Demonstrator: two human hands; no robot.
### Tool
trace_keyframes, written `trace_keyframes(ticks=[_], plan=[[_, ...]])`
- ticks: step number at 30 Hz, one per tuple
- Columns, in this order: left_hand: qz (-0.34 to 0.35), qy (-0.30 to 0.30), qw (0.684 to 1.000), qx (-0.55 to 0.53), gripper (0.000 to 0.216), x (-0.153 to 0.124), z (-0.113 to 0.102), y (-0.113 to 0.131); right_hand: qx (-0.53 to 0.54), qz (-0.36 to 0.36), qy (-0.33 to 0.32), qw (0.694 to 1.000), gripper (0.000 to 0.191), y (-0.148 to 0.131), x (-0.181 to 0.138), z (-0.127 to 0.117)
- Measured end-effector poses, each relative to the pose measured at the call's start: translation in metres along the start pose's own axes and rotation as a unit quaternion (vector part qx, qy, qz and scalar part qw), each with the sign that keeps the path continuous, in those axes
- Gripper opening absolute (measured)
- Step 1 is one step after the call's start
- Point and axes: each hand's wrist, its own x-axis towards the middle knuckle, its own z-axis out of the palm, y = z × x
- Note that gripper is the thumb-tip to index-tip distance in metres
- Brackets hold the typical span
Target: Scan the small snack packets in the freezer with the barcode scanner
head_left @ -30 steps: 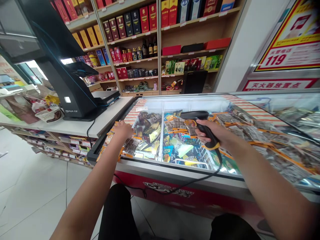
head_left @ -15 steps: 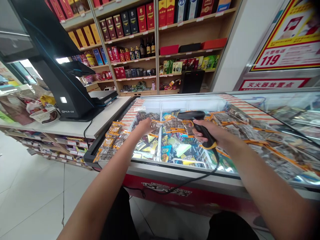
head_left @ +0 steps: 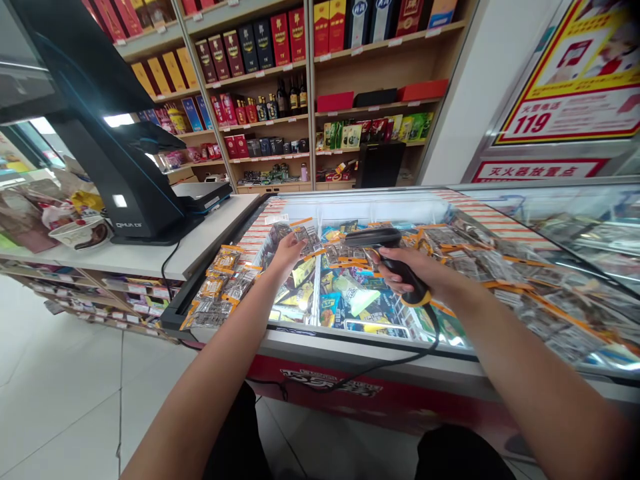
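My right hand point(head_left: 407, 270) is wrapped round the handle of a black barcode scanner point(head_left: 374, 238), whose head points left over the freezer. A cable runs down from its yellow-edged base. In my left hand point(head_left: 289, 253) is a small clear snack packet point(head_left: 309, 238) with orange edges, pinched by the fingers and tilted. Between the hands, more orange-edged packets lie on the freezer's glass. A group of the same packets point(head_left: 220, 283) rests near the left edge, and a larger spread point(head_left: 480, 257) covers the right side.
The chest freezer point(head_left: 350, 347) holds colourful bags under its glass. To the left stands a white counter point(head_left: 195, 247) with a black checkout terminal point(head_left: 130, 173). Shelves of boxes and bottles point(head_left: 295, 100) rise behind. The scanner cable point(head_left: 380, 365) loops across the freezer front.
My left hand has turned the snack packet up, so more of it shows. The scanner in my right hand has moved slightly left and down in view.
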Motion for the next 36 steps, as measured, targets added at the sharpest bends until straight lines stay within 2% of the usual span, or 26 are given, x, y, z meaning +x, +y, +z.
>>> trace_keyframes(ticks=[9,14,18,21,24,26,30,34,36], plan=[[-0.001,0.002,1.000,0.031,0.034,0.001,0.001,0.001,-0.006,0.004,-0.010,1.000,0.045,-0.002,-0.003,0.001],[0.020,-0.003,0.991,0.136,0.055,-0.002,-0.003,-0.001,0.012,0.003,0.010,1.000,0.041,-0.004,0.000,-0.001],[0.056,-0.020,0.970,0.234,0.051,-0.015,0.003,0.001,0.018,0.012,0.033,0.999,0.040,-0.003,0.001,-0.004],[0.099,-0.024,0.941,0.323,0.054,-0.028,0.012,0.006,0.014,0.016,0.031,0.999,0.040,-0.002,0.003,-0.008],[0.131,-0.028,0.877,0.461,0.059,-0.039,0.015,0.016,0.014,0.021,0.026,0.999,0.041,0.001,0.004,-0.012],[0.124,-0.028,0.848,0.515,0.065,-0.045,0.012,0.024,0.015,0.029,0.027,0.999,0.041,0.002,0.004,-0.014],[0.061,-0.008,0.818,0.572,0.068,-0.054,-0.016,0.042,0.011,0.039,0.028,0.999,0.043,0.003,0.003,-0.015],[-0.032,0.082,0.780,0.620,0.064,-0.047,-0.074,0.049,0.000,0.039,0.026,0.999,0.042,0.000,0.002,-0.012],[-0.106,0.095,0.769,0.623,0.065,-0.038,-0.104,0.045,-0.003,0.038,0.026,0.999,0.044,-0.001,0.001,-0.010]])
